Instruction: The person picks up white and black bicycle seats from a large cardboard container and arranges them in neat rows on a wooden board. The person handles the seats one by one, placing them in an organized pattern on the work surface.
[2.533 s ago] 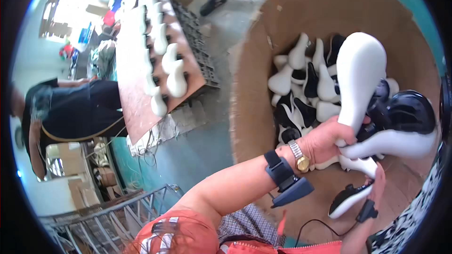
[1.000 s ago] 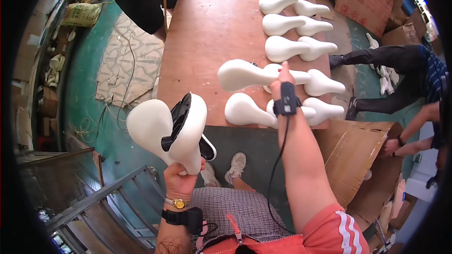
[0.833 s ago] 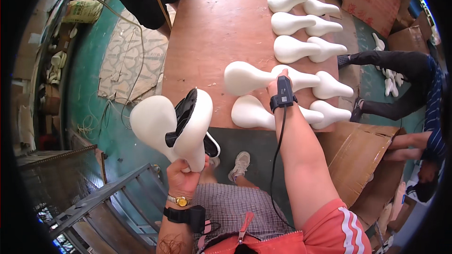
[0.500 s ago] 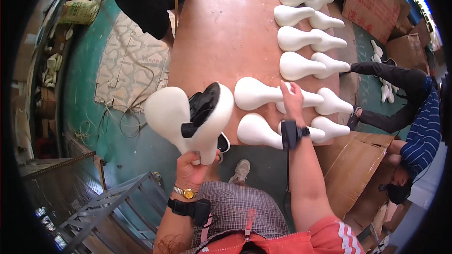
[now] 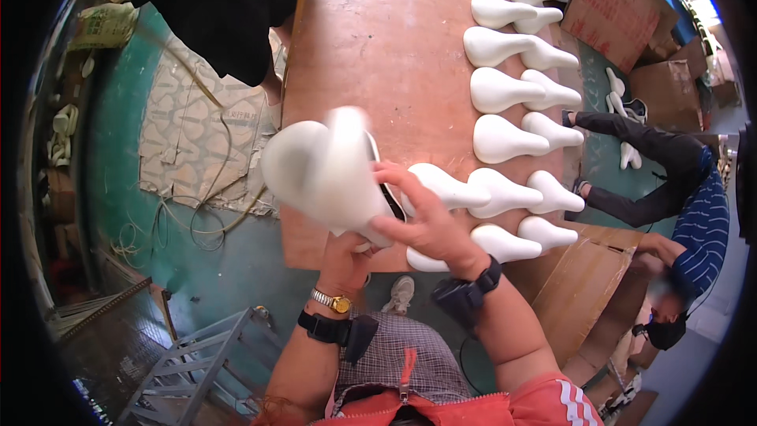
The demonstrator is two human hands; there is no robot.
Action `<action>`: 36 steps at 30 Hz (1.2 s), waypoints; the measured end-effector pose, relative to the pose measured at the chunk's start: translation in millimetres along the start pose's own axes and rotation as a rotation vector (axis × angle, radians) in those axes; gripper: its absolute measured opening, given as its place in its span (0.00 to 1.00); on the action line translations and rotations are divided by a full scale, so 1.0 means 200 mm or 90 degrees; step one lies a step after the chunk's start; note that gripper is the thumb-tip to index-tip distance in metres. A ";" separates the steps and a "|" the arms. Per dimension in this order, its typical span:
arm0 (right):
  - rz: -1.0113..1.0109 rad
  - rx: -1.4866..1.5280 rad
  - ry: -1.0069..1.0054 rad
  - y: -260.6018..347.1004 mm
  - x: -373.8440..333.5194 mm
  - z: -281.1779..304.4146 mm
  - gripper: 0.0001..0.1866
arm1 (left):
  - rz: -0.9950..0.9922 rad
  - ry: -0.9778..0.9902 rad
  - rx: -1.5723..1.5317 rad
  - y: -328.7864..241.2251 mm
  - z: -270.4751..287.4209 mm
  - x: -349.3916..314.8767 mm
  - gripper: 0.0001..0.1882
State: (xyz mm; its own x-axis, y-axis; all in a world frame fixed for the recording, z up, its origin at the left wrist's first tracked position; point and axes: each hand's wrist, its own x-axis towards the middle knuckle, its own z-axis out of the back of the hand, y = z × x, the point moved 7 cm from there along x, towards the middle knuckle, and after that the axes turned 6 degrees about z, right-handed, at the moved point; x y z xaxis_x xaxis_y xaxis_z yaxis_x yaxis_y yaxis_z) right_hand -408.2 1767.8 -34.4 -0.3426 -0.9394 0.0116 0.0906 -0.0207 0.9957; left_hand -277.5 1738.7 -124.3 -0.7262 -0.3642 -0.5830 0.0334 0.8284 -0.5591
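White bicycle saddles, at least two and blurred by motion, are held together over the table's near left corner. My left hand is closed round their narrow lower ends. From the right, my right hand curls its fingers and thumb on the edge of one of the held saddles, where a dark underside shows. Just beyond my right hand lies a row of saddles on the table, overlapping end to end. A nearer saddle is partly covered by my right wrist.
The brown table carries more white saddles in rows along its right side. At the far left stands a person in black. Another person in a striped shirt bends by a cardboard box. A metal frame stands lower left.
My right hand has left the row of saddles on the table and come left to the held ones. The held saddles have turned and shifted, and their dark undersides are mostly hidden now.
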 end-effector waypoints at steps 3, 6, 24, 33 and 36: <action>0.056 -0.199 0.104 0.13 0.11 -0.26 0.31 | -0.003 -0.117 0.026 -0.03 0.09 0.05 0.28; 0.058 -0.160 0.168 0.10 0.17 -0.29 0.31 | 0.049 -0.196 -0.107 0.02 0.18 0.10 0.30; -0.315 -0.149 0.056 -0.44 0.35 0.49 0.36 | 0.088 -0.039 -0.152 -0.16 0.06 0.08 0.40; 0.179 -0.522 0.178 0.03 0.42 0.21 0.35 | 0.127 0.110 -0.239 -0.40 -0.20 0.33 0.39; -0.053 -0.189 -0.105 -0.30 0.52 0.56 0.17 | 0.048 0.056 -0.143 -0.56 -0.24 0.40 0.38</action>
State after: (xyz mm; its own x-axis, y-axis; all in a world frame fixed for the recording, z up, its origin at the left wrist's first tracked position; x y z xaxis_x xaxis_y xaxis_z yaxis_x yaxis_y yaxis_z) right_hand -553.8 1709.2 -81.8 -0.5044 -0.8629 -0.0298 0.3154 -0.2163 0.9240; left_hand -372.8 1637.2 -80.0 -0.7844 -0.2678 -0.5595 -0.0567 0.9292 -0.3652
